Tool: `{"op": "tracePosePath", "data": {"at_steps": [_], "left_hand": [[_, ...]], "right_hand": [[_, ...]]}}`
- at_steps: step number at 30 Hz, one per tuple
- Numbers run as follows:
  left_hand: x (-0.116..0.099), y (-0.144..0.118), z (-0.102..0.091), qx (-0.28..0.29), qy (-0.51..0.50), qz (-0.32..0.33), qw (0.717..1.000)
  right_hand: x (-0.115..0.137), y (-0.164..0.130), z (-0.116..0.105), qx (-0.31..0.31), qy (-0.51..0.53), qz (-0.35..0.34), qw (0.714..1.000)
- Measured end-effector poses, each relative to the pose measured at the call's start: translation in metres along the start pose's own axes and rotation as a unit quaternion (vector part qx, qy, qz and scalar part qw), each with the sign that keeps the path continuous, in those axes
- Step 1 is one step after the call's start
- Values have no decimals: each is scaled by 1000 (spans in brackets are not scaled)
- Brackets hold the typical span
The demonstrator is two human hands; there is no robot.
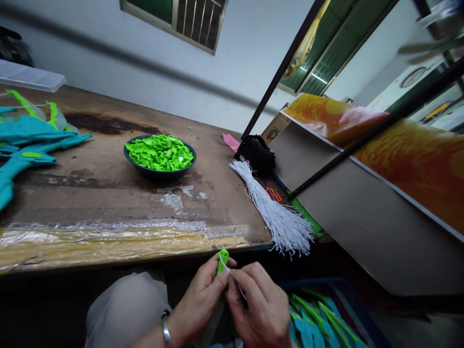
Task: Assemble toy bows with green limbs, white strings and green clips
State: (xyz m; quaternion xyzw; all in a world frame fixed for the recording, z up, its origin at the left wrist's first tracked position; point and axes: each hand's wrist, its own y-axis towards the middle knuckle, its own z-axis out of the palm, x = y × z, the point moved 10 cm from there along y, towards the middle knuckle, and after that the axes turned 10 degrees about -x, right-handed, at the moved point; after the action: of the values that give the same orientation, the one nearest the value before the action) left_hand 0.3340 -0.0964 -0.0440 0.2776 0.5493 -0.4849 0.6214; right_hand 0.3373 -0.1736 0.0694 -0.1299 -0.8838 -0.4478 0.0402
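My left hand point(199, 299), with a metal bracelet at the wrist, pinches a small green plastic piece point(223, 258) just below the table's front edge. A white string point(224, 263) runs through the top of that piece and down to my right hand point(259, 302). The fingers of my right hand close on the string, close beside the left thumb. Something pale and translucent hangs beneath my hands, mostly hidden by them. Beyond them a bundle of white strings point(271, 208) droops over the table's corner.
A dark bowl point(159, 175) heaped with green plastic pieces stands on the worn table point(108, 203). Turquoise plastic parts point(29, 140) lie at the left. Orange-handled scissors point(273, 195) and a black bag point(256, 154) sit behind the strings. At lower right, a crate point(373, 314) holds turquoise and green parts.
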Motion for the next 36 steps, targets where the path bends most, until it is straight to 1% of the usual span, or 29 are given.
{"op": "tracePosePath", "data": {"at_steps": [5,13,17,21,23,26,28,29,31,32,33,34,35,36], "left_hand": [[6,1,-1,-7,4,1,1000],[13,5,0,-7,-26,-7,1000],[10,5,0,-4,-28,4,1000],[3,4,5,1,-25,18,1000],[-1,2,9,5,-37,25,999],[-3,-2,13,10,-95,15,995],[1,-5,16,24,-168,-14,985],[5,-6,17,34,-220,-39,974],[15,-6,19,40,-327,-88,940],[20,-4,18,30,-367,-107,924],[25,-2,17,11,-389,-117,914],[29,-1,16,-17,-393,-119,911],[31,0,14,-46,-383,-116,915],[32,0,13,-76,-368,-113,920]], "right_hand": [[3,-4,3,30,-6,-16,999],[5,-1,3,19,-5,-15,1000],[4,0,4,25,-17,-13,999],[3,4,3,1,-35,-4,999],[-1,5,6,0,-55,14,998],[-15,3,14,18,-95,75,993],[-27,-2,22,55,-79,130,987],[-33,-5,25,78,-56,158,983],[-42,-13,26,109,-14,198,974],[-44,-15,22,110,-2,204,973],[-44,-17,17,106,7,200,974],[-43,-19,13,99,14,188,977],[-41,-21,13,97,22,172,980],[-41,-23,16,90,34,159,983]]}}
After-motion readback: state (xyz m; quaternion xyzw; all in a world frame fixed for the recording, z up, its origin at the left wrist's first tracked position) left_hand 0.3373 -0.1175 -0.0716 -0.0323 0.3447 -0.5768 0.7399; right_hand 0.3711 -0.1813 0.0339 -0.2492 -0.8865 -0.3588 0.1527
